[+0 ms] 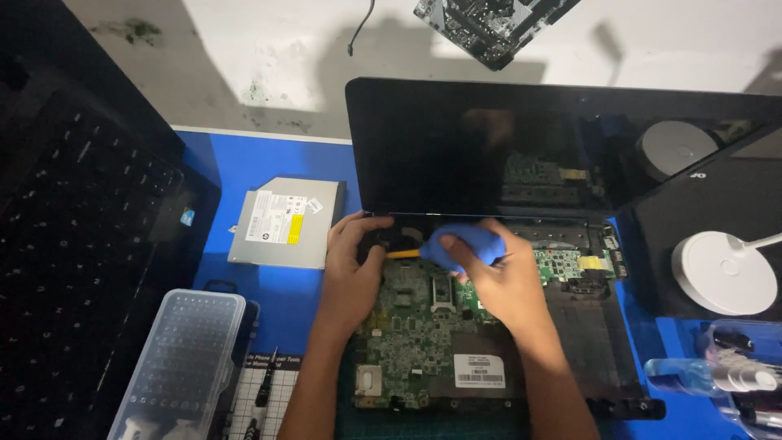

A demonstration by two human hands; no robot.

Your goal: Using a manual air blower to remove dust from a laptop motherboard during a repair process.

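Fingers of my right hand (501,281) wrap tight round a blue air-blower bulb (460,244), its yellow nozzle (401,253) lying level and pointing left at the cooling fan (399,239) by the hinge. My left hand (352,257), nearer that corner, curls loosely beside the fan, resting on the green motherboard (407,326), gripping nothing.

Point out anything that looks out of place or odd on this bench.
The laptop lies opened up, its green motherboard bare. A second circuit board hangs tilted over the far edge of view. Nothing looks spilled.
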